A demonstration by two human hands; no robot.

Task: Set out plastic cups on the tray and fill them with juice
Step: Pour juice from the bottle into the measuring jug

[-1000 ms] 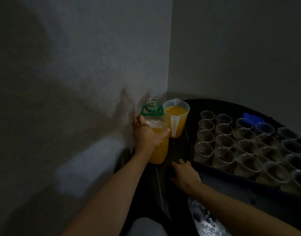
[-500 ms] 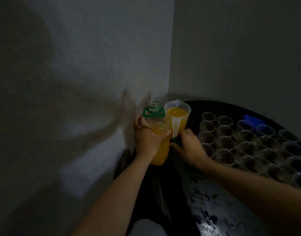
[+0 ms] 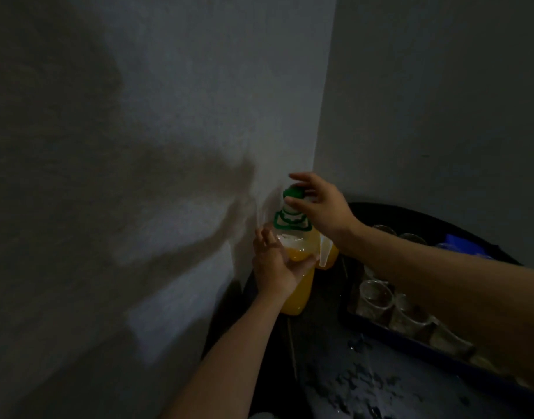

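Left hand (image 3: 276, 269) grips the juice bottle (image 3: 297, 299), right hand (image 3: 323, 207) pinches its green cap (image 3: 293, 193) — the jug (image 3: 326, 256) behind mostly hidden.

One head-worn wide-angle cam, pitched forward-down at the wall corner (image 3: 324, 116); table (image 3: 380, 388) close, low right of frame.

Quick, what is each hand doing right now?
The left hand grips the juice bottle round its body.
The right hand pinches the green cap on the bottle's mouth.
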